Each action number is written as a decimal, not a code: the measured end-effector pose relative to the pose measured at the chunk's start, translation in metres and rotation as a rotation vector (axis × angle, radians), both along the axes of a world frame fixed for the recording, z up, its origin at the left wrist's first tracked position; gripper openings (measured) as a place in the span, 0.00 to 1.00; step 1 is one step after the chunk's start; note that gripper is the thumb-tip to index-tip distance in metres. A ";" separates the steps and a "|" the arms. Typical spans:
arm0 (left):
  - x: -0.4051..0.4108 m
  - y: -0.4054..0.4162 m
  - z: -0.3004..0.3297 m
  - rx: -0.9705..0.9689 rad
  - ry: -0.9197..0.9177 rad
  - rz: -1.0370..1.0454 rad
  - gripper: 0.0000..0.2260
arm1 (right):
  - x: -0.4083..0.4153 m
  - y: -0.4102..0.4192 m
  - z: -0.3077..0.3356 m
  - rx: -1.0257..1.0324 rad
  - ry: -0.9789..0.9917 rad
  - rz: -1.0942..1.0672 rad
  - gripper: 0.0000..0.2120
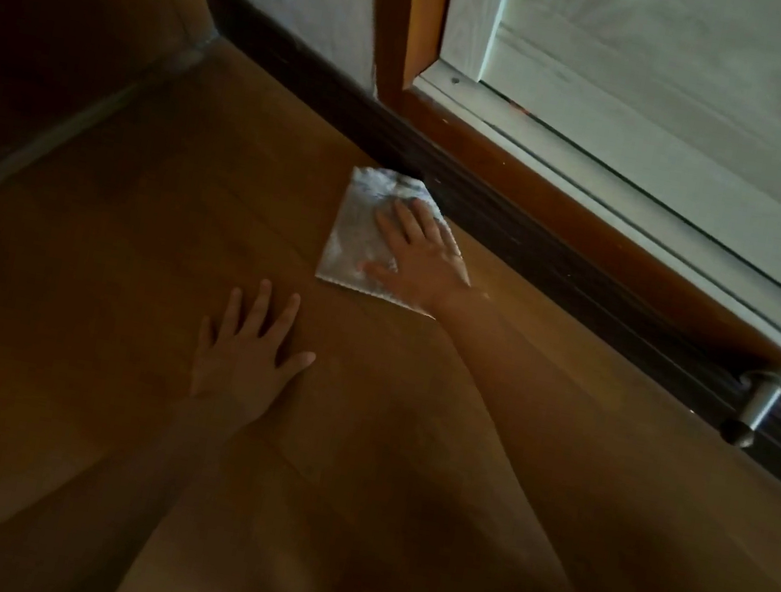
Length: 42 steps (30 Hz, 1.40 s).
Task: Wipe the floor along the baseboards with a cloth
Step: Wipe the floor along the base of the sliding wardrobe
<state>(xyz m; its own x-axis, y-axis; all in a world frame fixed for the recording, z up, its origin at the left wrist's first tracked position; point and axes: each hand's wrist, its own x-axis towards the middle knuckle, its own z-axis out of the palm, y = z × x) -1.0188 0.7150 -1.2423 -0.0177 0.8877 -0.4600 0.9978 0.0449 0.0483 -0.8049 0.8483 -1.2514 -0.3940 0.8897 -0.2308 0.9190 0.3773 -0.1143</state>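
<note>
Both hands are flat with straight fingers: the right hand [423, 257] presses the cloth [367, 235] against the baseboard [519, 224], perhaps touching it; keep even pressure along the floor [118, 302] edge while the left hand [247, 349] supports.

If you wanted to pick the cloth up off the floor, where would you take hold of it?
Probably the free near-left corner of the cloth: it lies flat, its far edge against the baseboard, the right hand pressing its right side. Come from the open floor side.
</note>
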 end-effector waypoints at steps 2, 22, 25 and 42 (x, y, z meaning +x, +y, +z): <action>0.002 0.000 0.002 0.005 -0.022 0.017 0.33 | -0.001 -0.009 0.003 -0.009 0.072 0.009 0.40; 0.028 -0.112 0.172 0.036 -0.060 0.266 0.28 | 0.050 -0.088 0.143 -0.095 0.267 0.153 0.18; 0.028 -0.136 0.241 0.072 -0.099 0.287 0.27 | 0.050 -0.119 0.212 -0.052 0.332 0.247 0.19; -0.003 -0.300 0.471 0.352 -0.110 0.496 0.28 | -0.006 -0.300 0.443 -0.013 0.449 0.220 0.19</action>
<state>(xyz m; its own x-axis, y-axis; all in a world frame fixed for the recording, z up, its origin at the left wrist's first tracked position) -1.0213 0.4151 -0.7710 -0.4365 0.8847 -0.1634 0.8505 0.4650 0.2457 -0.8111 0.5479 -0.8084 -0.6347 0.7727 -0.0066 0.6772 0.5521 -0.4864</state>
